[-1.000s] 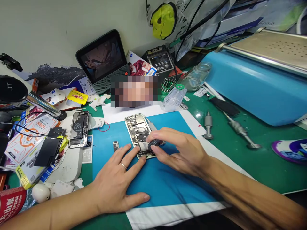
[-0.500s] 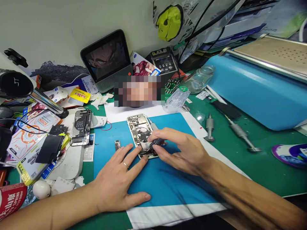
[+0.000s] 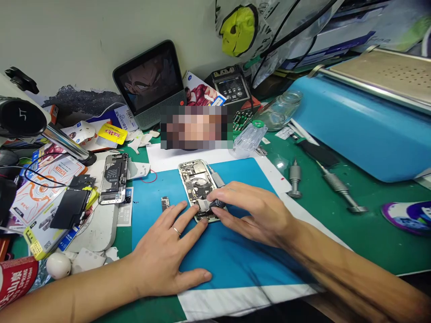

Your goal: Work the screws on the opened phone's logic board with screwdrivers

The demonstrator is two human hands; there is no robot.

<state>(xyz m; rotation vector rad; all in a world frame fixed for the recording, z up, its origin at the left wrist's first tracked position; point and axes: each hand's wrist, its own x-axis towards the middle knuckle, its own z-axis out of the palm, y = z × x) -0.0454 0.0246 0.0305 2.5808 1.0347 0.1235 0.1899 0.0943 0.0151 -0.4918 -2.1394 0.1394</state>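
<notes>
An opened smartphone [image 3: 191, 183] lies on the blue mat [image 3: 155, 244], its inner parts bare and its lower end towards me. Flat on the mat, my left hand [image 3: 168, 246] has its fingers spread, with fingertips touching the phone's lower left edge. My right hand [image 3: 252, 206] is closed in a pinch on a short dark tool [image 3: 218, 203] over the phone's lower right part; its tip is hard to make out. A grey pen-shaped tool [image 3: 217, 177] shows along the phone's right side, partly behind the fingers. A small metal phone part [image 3: 164, 203] sits just beyond my left fingertips.
At the left, another phone assembly [image 3: 114, 179] rests near boxes and a lamp stand [image 3: 69, 141]. A smart display [image 3: 151, 80] leans at the back beside a blurred patch. Screwdrivers [image 3: 340, 186] and a grey driver [image 3: 295, 178] are at the right, with a glass jar [image 3: 283, 110] behind.
My right hand has shifted slightly, and the dark tool has turned a little and shows less of its length. My left hand and the phone have stayed put.
</notes>
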